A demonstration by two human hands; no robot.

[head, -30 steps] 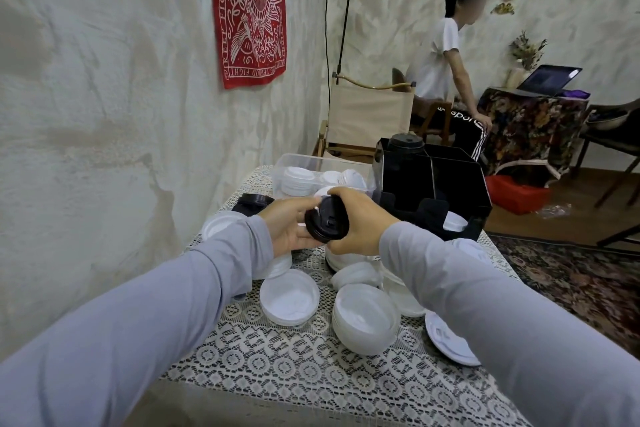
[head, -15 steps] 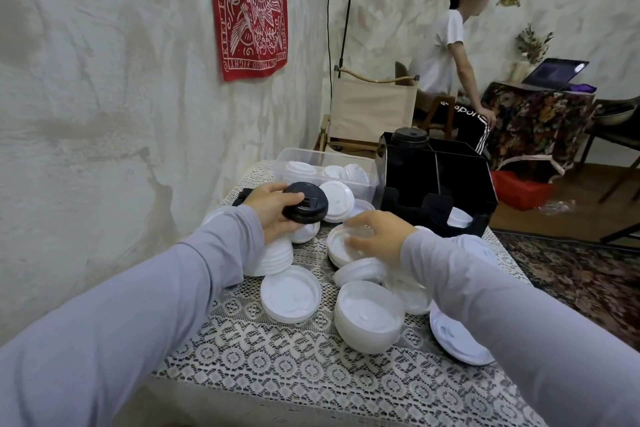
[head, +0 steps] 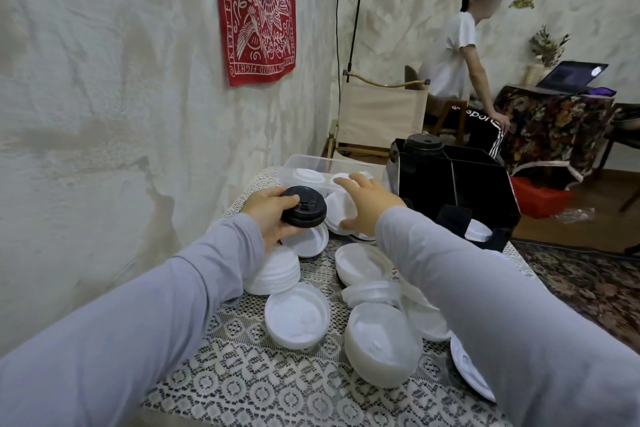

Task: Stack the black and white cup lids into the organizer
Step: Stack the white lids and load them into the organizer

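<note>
My left hand [head: 266, 210] grips a small stack of black lids [head: 304, 206] above the table's left side. My right hand [head: 367, 203] reaches over a white lid [head: 337, 208] beside the clear bin, fingers spread and touching it. The black organizer [head: 481, 191] stands at the back right; a stack of black lids [head: 424, 144] sits in its rear left slot and a white lid [head: 478, 230] shows in its front cutout. Several white lids [head: 298, 314] lie loose and in stacks on the lace cloth.
A clear plastic bin [head: 304, 163] with white lids stands behind my hands. The wall runs close along the left. Beyond the table are a folding chair [head: 379, 111], a person in a white shirt [head: 453, 52], a floral-covered table [head: 554, 125] and a red box [head: 540, 198].
The black lid stack went from both hands to my left hand alone. My right hand left the white lids near the middle and moved forward to the white lid by the bin.
</note>
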